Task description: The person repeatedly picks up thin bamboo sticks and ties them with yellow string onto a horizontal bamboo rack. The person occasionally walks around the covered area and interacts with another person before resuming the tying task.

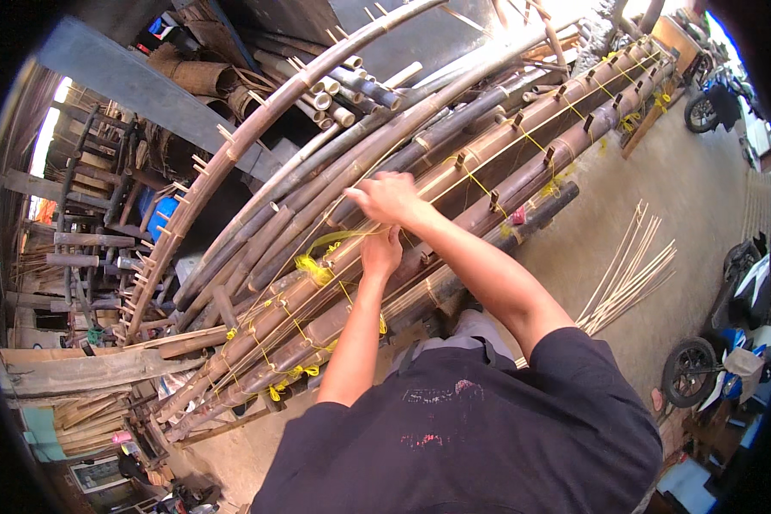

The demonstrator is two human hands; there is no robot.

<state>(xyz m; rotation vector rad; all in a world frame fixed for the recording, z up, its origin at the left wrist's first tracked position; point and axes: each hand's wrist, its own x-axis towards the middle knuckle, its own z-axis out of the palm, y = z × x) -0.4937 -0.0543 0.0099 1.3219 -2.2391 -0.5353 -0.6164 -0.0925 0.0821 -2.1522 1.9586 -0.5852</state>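
Two thick brown bamboo poles (522, 193) lie side by side in front of me, lashed at intervals with yellow cord (343, 233). Dark short pegs stand up from the poles, and thin bamboo strips run lengthwise along them. My left hand (380, 253) is closed over the far pole, with a strand of the cord running to its fingers. Just beyond and above it, my right hand (390, 200) is closed too, its thumb side to the left; whatever it grips is hidden. A loose yellow tangle (314, 270) hangs left of my hands.
A curved bamboo piece with pegs (257, 120) arches at the far left. Stacked bamboo poles (334, 184) lie beyond the work. Thin sticks (630, 274) are spread on the concrete floor at right, near a parked motorbike (702, 368). Wood slats (94, 424) lie lower left.
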